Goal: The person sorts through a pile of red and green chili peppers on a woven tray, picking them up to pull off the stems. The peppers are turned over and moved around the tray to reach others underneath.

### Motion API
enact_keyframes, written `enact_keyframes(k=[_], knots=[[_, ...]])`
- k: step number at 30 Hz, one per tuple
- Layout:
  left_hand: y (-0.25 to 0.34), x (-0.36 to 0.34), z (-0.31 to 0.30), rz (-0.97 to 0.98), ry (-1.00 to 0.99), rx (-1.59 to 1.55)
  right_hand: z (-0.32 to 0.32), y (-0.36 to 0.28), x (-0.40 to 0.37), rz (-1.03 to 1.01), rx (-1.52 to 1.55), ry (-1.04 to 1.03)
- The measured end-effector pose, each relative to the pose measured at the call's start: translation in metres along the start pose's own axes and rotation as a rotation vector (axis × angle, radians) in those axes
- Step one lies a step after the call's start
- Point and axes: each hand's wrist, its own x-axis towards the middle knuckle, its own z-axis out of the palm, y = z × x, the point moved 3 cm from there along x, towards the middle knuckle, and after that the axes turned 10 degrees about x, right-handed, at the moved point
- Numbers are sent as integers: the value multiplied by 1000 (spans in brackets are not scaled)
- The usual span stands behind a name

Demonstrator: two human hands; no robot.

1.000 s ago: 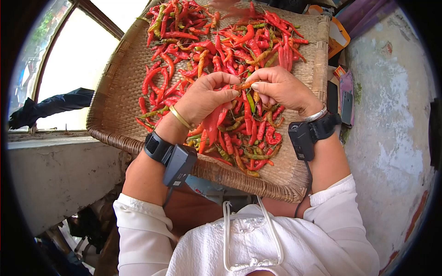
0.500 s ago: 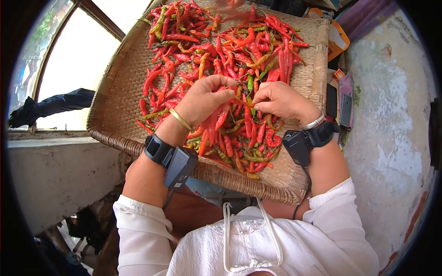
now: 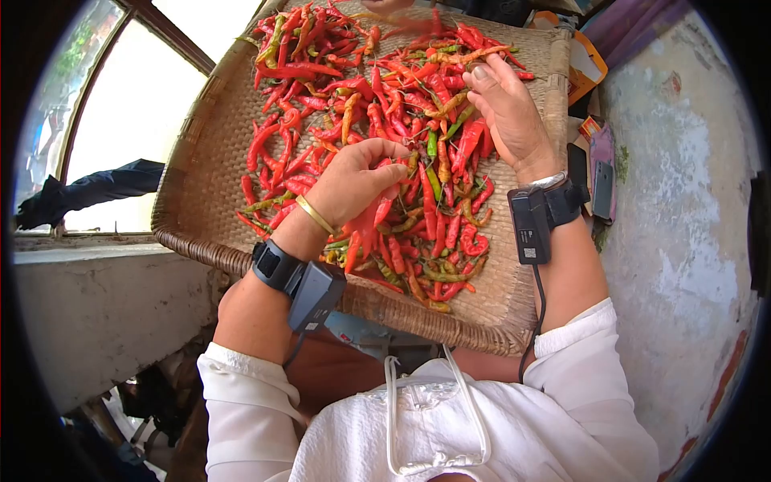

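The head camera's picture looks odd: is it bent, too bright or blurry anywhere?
In the head view, black corners and a bowed scene suggest a wide lens; in the head view, the window is washed out; also there, a red streak near the top looks smeared, while most peppers look fairly sharp.

No words or numbers are reading clearly; the black wrist boxes (image 3: 529, 225) are carrying pale markings too small to read.
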Motion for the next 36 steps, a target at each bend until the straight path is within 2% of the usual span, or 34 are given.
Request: enact_keyframes(k=[1,2,3,5,6,7,9,11,14,15,17,19,21,25,27,28,30,34,36], knots=[[-1,0,1,-7,1,-3,2,0,-1,-3,-94,46],[-2,1,2,-14,2,-7,6,-1,-5,95,-186,-58],[-1,1,3,-14,0,-6,8,-2,-8,95,-186,-56],[-1,2,4,25,13,-49,17,4,-16,333,-321,-293],[-1,1,4,23,14,-52,25,-5,-22,364,-435,-329],[0,2,4,26,-6,-123,25,-1,-23,366,-436,-332],[3,0,3,28,-25,-194,27,9,-25,237,-408,-464],[9,-3,5,91,-115,-458,30,15,-28,280,-320,-497],[8,-2,3,129,-146,-509,39,24,-38,502,5,-598],[7,-2,2,128,-146,-509,39,26,-39,502,5,-597],[6,-1,3,159,-199,-514,41,29,-45,486,-74,-749],[5,-1,4,158,-208,-521,42,28,-46,525,-119,-740],[4,0,6,157,-219,-527,42,23,-49,639,-154,-634],[4,2,4,132,-77,-526,42,19,-47,614,-189,-635],[3,2,4,112,-33,-510,40,20,-41,482,-336,-599],[2,2,4,114,-42,-472,40,20,-41,483,-336,-599],[1,2,5,116,-50,-433,36,18,-37,332,-572,-543],[1,3,5,94,-11,-389,28,18,-33,336,-500,-395],[1,3,5,71,-11,-381,22,15,-28,271,-500,-236]])
